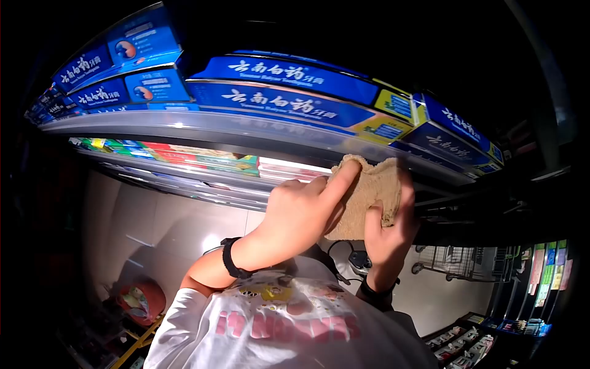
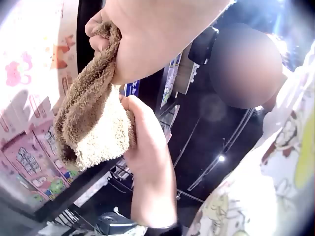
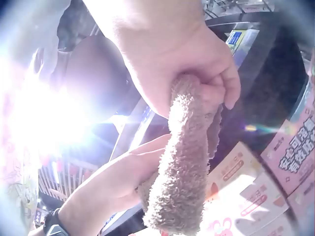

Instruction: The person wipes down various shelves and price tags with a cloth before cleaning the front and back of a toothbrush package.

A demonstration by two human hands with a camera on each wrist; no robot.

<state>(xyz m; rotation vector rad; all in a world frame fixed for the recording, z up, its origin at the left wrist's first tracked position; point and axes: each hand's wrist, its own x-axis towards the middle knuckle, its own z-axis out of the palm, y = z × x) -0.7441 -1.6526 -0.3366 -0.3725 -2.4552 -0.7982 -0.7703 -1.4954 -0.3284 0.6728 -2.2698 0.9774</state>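
Note:
A tan fluffy cloth [image 1: 369, 200] is held between both hands in front of the shelf edge. My left hand [image 1: 301, 209] grips its left side, with the index finger lying along the cloth's upper part. On the right side my right hand [image 1: 393, 234] pinches it, thumb on the near face. The left wrist view shows the cloth [image 2: 93, 113] folded and hanging from the curled fingers of my left hand [image 2: 142, 39]. In the right wrist view the cloth [image 3: 179, 172] hangs bunched from my right hand [image 3: 182, 64].
Blue toothpaste boxes [image 1: 276, 98] line the shelf above a pale shelf edge [image 1: 184, 126], with red and green packs [image 1: 196, 157] on a lower level. A shopping cart [image 1: 461, 261] stands at the right, and a red basket [image 1: 144, 301] sits at the lower left.

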